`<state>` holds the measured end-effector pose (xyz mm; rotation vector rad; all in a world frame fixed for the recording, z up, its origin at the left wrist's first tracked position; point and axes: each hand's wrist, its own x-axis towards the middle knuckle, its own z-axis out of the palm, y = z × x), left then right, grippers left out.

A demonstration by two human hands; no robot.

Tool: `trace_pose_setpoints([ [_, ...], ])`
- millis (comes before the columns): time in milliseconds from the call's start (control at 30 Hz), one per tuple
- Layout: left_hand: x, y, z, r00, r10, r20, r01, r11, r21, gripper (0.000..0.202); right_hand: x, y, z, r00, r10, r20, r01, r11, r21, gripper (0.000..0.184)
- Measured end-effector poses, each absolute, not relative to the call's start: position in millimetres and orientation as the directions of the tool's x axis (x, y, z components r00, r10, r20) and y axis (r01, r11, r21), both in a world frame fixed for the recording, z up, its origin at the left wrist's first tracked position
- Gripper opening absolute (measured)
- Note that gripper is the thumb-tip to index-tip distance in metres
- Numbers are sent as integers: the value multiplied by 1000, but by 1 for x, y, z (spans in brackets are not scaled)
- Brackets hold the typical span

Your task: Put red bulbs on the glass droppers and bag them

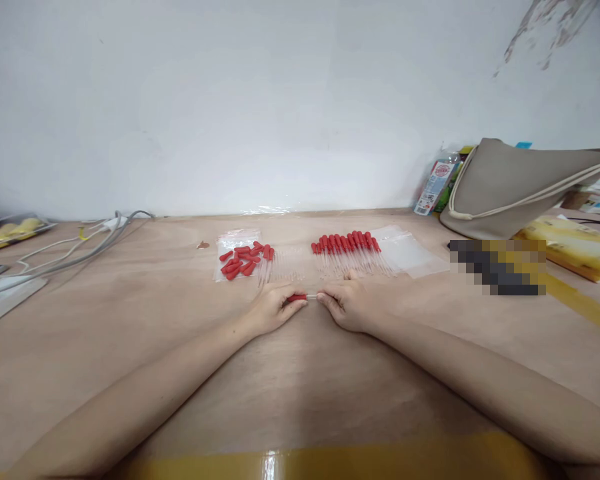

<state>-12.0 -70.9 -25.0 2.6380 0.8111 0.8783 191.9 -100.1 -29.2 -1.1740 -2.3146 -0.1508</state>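
Observation:
Between finger and thumb, my left hand (pixel 275 308) pinches a red rubber dropper bulb (pixel 297 297). My right hand (pixel 346 303) grips a thin clear dropper tube (pixel 311 297), whose end meets the bulb; how far it goes in is hidden. Beyond my left hand, loose red bulbs (pixel 240 259) lie on a clear plastic bag (pixel 225 241). Bare clear tubes (pixel 287 263) are laid side by side, with a couple of red-capped ones at their left end. Behind my right hand rests a row of droppers with red bulbs (pixel 347 244), bulbs pointing to the wall.
Another clear bag (pixel 410 250) lies right of the row. Farther right are a grey drawstring bag (pixel 510 187), a bottle (pixel 435 183), a yellow packet (pixel 575 247) and a blurred-out dark item (pixel 500 268). Cables (pixel 100 243) run along the left. Yellow tape (pixel 300 460) edges the table.

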Motion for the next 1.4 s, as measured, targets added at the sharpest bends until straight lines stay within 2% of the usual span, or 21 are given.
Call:
trace_pose_setpoints([
  [200,-11,-70,-25,664,568,486,431,-822,372,19,184,-99,-27,-422,810,407,789,549,-275,30],
  [433,-11,-66,-23,604,676,423,465,-730,501,19,186,-99,-13,-425,848,315,768,523,-371,27],
  [600,-15,-68,-22,593,720,360,502,-680,535,22,192,-99,-17,-453,815,362,717,574,-394,19],
  [700,-16,-68,-23,585,731,351,509,-668,543,23,196,-97,-22,-502,748,434,684,651,-330,17],
  [933,-15,-70,-19,598,735,320,490,-651,580,22,200,-96,-25,-548,607,575,693,714,-95,26],
  [1400,-17,-68,-14,640,753,152,456,-532,714,31,205,-93,-26,-679,330,655,575,795,195,26],
])
